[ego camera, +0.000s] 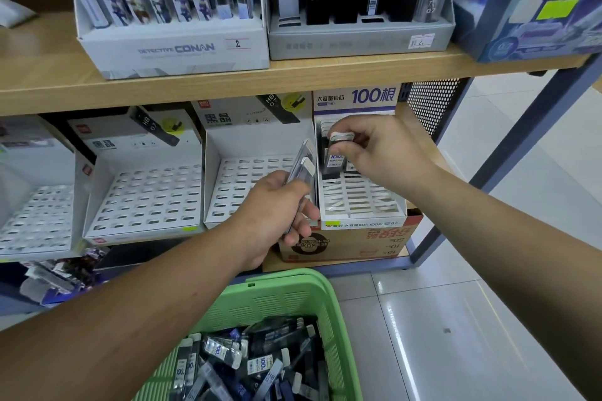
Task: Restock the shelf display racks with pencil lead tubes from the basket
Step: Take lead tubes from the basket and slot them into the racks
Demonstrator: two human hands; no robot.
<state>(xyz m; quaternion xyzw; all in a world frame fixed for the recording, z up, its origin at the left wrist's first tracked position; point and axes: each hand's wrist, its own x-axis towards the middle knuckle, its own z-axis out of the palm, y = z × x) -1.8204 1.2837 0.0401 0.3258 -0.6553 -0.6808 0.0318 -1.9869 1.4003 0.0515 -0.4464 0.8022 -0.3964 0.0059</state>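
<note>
The fingers of my right hand pinch a dark, white-capped plastic pencil lead tube over the back row of the white slotted cardboard rack, while my left hand grips spare tubes beside it; a tilted entry could topple the seated tubes.

Both arms reach forward, left hand and right hand curled in grip.

Basket of lead tubes in front, slotted racks side by side behind, display boxes shelved above
</note>
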